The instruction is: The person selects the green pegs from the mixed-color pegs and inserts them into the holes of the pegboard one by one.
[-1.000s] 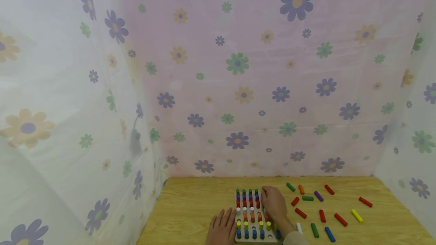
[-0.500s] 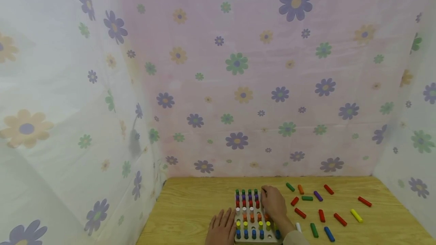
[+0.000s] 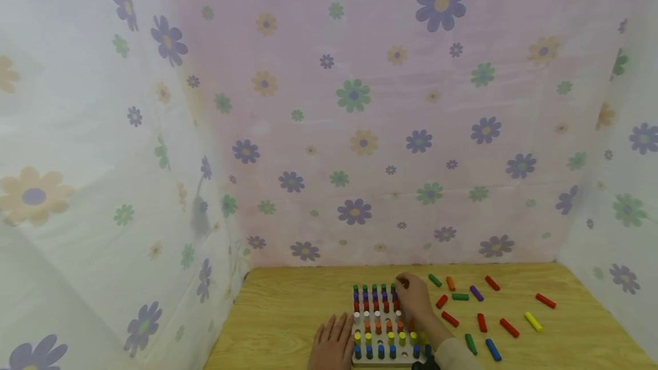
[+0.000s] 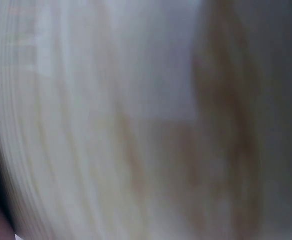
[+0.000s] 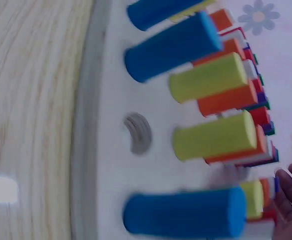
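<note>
A pale pegboard (image 3: 390,360) stands on the wooden table, with rows of green, purple, red, white, orange, yellow and blue pegs upright in it. My left hand (image 3: 333,342) lies flat with fingers straight against the board's left side. At the board's far right corner is my right hand (image 3: 415,300), its fingers loosely bent beside a green peg (image 3: 393,288). The right wrist view shows the right hand's fingers (image 5: 289,192) near the far pegs, with no peg visible in them. Close to that camera, a blue peg (image 5: 183,215) stands near an unfilled hole (image 5: 138,132). The left wrist view is a blur of wood grain.
Loose pegs lie scattered right of the board, including a yellow peg (image 3: 533,322), a blue peg (image 3: 493,350), a purple peg (image 3: 476,293) and several red ones, such as a red peg (image 3: 509,328). A flowered curtain (image 3: 390,233) hangs behind the table (image 3: 277,307).
My right hand has lifted slightly and shifted right relative to the board, uncovering more pegs at its right side. A gap shows between thumb and fingers. The left hand has stayed put.
</note>
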Demonstrator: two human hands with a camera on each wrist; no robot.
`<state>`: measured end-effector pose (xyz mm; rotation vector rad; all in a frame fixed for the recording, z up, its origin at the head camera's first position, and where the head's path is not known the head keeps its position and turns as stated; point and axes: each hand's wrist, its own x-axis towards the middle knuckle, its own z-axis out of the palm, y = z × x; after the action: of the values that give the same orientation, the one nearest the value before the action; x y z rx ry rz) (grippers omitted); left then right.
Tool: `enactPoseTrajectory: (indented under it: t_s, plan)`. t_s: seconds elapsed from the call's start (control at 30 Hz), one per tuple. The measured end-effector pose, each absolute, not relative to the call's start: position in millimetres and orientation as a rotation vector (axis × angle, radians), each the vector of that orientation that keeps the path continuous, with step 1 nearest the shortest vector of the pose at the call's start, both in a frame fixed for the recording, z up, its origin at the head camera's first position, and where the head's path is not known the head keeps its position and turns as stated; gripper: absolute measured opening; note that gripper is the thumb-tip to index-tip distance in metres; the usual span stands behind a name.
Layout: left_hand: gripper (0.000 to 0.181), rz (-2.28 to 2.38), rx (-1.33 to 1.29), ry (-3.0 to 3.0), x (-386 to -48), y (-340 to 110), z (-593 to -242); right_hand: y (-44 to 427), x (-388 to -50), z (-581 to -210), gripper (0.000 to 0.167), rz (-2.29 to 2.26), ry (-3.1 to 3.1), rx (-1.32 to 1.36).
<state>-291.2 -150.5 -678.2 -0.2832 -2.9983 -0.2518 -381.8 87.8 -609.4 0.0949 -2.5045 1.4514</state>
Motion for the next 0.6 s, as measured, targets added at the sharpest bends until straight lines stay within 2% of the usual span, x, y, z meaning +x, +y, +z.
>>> enactPoseTrajectory:
  t_s: [0.6]
  plan:
    - [0.065, -0.285, -0.272, -3.038, -290.5, -149.7, -674.9, 145.4, -367.4, -581.6, 0.019, 1.341, -2.595, 0.231]
